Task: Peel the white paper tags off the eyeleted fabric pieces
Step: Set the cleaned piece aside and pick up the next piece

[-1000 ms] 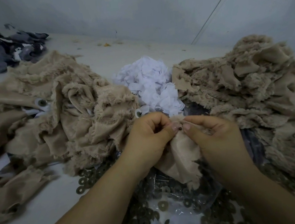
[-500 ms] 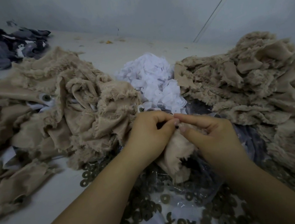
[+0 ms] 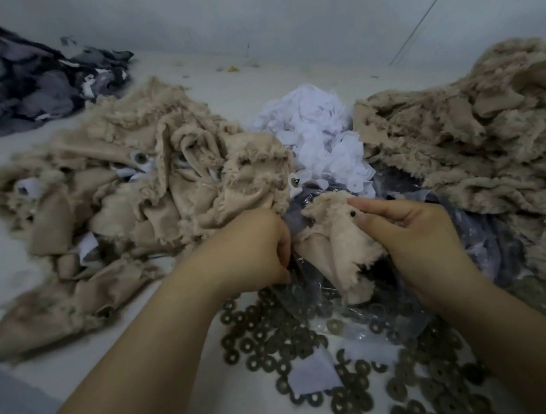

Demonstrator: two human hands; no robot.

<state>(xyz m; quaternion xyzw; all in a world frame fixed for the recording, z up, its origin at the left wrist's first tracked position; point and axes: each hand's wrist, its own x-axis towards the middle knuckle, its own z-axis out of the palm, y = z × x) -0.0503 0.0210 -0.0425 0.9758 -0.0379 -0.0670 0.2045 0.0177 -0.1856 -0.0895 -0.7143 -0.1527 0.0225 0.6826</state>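
Hands apart: right hand pinches a tan fabric piece by its eyelet; left hand, fingers curled, grips its left edge. No writing readable.

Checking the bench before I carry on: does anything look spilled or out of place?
Yes. Dark metal rings lie scattered loose over the table in front of the hands, spreading out from a crumpled clear plastic bag. A stray white paper scrap sits among them, away from the white paper heap.

No readable text anywhere — no labels, brands or numbers.
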